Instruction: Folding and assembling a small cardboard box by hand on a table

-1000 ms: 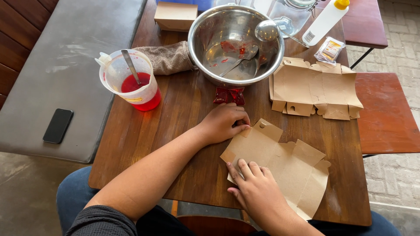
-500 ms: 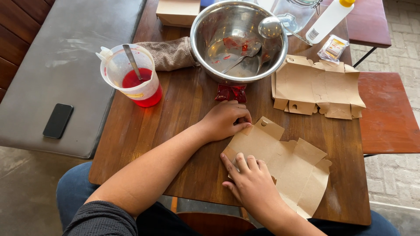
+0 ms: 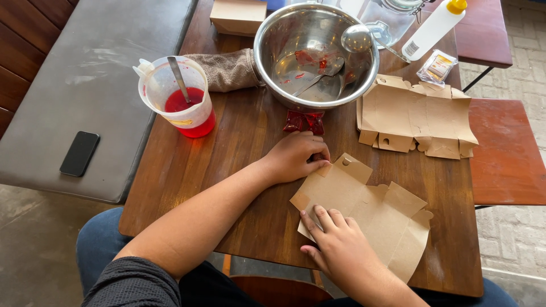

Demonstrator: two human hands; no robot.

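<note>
Right hand (image 3: pixel 340 244): nearest the viewer, flat on the near corner of the unfolded brown card box blank (image 3: pixel 364 213), fingers slightly spread and pressing down, gripping nothing.
Box blank: lying open on the wooden table (image 3: pixel 239 170), on the viewer's side of the steel mixing bowl (image 3: pixel 315 54), one flap with a slot tipped up at its far edge.
Left hand (image 3: pixel 296 156): just beyond, fingers curled together and pinched on the blank's far-left corner, beside the slotted flap.
Doing it well: my read is the flat hand should stay put as an anchor while the pinching fingers run the crease along the scored line, so the card doesn't skid.
Red packet (image 3: pixel 304 121): between the left hand and the bowl, touching the bowl's base.
Spare blanks (image 3: pixel 418 116): stacked right of the bowl.
Jug of red liquid (image 3: pixel 181 102): left of the bowl, spoon standing in it.
</note>
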